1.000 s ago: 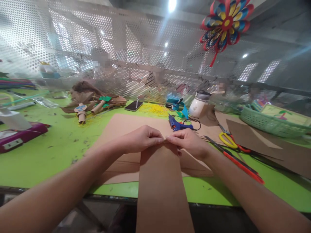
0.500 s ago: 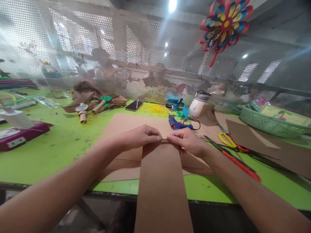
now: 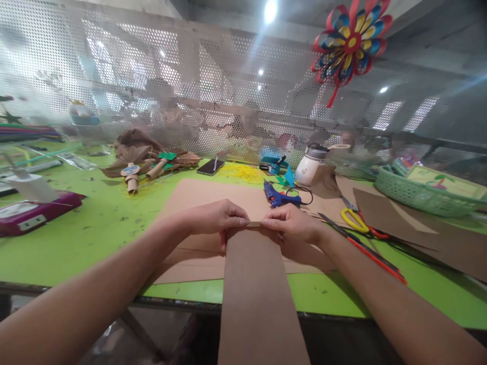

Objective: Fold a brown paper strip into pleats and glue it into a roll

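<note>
A long brown paper strip point(image 3: 258, 294) runs from the middle of the table down past its near edge, with a narrow fold along its far end. My left hand point(image 3: 224, 218) pinches the left part of that fold between thumb and fingers. At the right part, my right hand point(image 3: 287, 223) pinches the same fold. A short stretch of folded edge shows between the two thumbs. Beneath the hands lie larger brown paper sheets point(image 3: 190, 197). Just beyond my right hand rests a blue glue gun point(image 3: 279, 195).
On the green table point(image 3: 95, 223) are a purple power strip point(image 3: 41, 213), paper figures point(image 3: 132, 177), a phone point(image 3: 210, 167), yellow shreds point(image 3: 243, 173) and a white bottle point(image 3: 310, 165). Yellow-handled scissors point(image 3: 354, 221), red-handled scissors point(image 3: 380, 258) and a green basket point(image 3: 437, 195) are at the right.
The strip's near end has shifted slightly right. Both hands have moved down a little, still pinching the fold, and more of my left fingers shows below the edge.
</note>
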### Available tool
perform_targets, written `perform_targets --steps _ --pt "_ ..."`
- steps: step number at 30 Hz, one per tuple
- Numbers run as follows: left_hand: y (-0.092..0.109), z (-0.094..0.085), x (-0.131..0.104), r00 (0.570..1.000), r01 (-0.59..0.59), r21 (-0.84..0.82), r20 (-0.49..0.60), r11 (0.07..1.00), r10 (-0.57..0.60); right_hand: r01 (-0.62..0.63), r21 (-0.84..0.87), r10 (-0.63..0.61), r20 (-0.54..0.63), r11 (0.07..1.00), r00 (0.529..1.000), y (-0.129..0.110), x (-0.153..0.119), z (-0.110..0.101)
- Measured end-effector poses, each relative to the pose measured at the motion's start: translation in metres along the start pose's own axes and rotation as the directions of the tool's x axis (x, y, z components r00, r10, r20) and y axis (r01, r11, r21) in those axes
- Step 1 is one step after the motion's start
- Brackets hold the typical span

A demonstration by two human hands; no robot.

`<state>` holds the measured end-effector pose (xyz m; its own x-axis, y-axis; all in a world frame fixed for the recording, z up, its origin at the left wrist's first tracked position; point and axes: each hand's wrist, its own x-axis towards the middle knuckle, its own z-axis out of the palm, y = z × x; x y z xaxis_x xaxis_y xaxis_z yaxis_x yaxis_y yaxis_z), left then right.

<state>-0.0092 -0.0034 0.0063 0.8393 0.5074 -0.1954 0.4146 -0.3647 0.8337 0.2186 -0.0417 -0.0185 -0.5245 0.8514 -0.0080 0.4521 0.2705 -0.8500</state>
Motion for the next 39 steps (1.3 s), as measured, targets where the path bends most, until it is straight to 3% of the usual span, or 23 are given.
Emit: perform_targets --steps 5,11,15,24,33,39 --pt "0.002 0.002 0.0 0.999 0.026 -0.076 0.045 0.997 -0.022 0.041 -0.047 -0.043 -0.043 0.998 0.998 -0.001 0.001 0.004" --pt "-0.003 0.002 0.002 0.999 0.004 -0.016 0.052 1.0 -0.003 0.048 -0.03 -0.048 -0.016 0.998 0.999 -0.008 0.0 0.005" --pt "-0.003 0.002 0.004 1.0 -0.007 0.047 -0.005 0.999 0.007 0.042 -0.02 -0.042 -0.03 0.999 0.999 -0.01 0.0 0.005" --pt "-0.004 -0.006 0.005 0.978 -0.1 0.367 -0.132 0.925 0.158 0.043 -0.03 -0.044 -0.04 0.999 0.998 -0.003 0.0 0.002" --pt "-0.002 0.001 0.01 0.963 -0.133 0.38 -0.169 0.916 0.21 0.039 -0.016 -0.041 -0.138 0.999 0.99 -0.009 0.002 0.01" --pt "-0.006 0.005 0.013 0.951 -0.122 0.35 -0.225 0.929 0.21 0.017 -0.035 -0.021 -0.125 0.999 0.992 -0.016 0.001 0.013"
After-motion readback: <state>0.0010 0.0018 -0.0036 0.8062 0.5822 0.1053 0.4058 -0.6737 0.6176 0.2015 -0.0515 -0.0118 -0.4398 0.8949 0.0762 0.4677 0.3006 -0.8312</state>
